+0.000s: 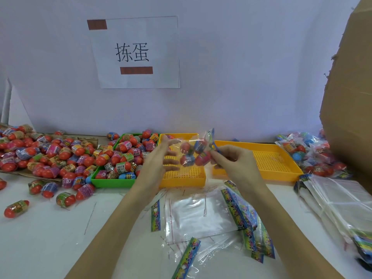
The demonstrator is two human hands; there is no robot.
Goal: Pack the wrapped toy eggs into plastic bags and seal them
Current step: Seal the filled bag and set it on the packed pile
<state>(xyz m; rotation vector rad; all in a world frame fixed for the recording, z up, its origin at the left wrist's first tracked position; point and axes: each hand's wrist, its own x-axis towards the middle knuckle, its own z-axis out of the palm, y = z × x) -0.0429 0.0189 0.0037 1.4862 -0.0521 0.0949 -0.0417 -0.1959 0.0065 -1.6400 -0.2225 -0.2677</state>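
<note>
A clear plastic bag (193, 153) holding several wrapped toy eggs hangs in the air above the small yellow tray (181, 178). My right hand (231, 158) pinches its right side near the colourful header card. My left hand (161, 156) lies flat against the bag's left side, fingers straight. Loose red eggs (50, 156) in printed wrappers are heaped at the left, and more fill a green tray (112, 182). Empty clear bags (199, 214) with colourful header strips lie on the white table in front of me.
A larger yellow perforated tray (271, 158) sits right of centre. Filled bags (310, 156) pile up at the far right beside a tall cardboard box (352, 97). A stack of empty bags (338, 202) lies at the right. A paper sign (136, 53) hangs on the back wall.
</note>
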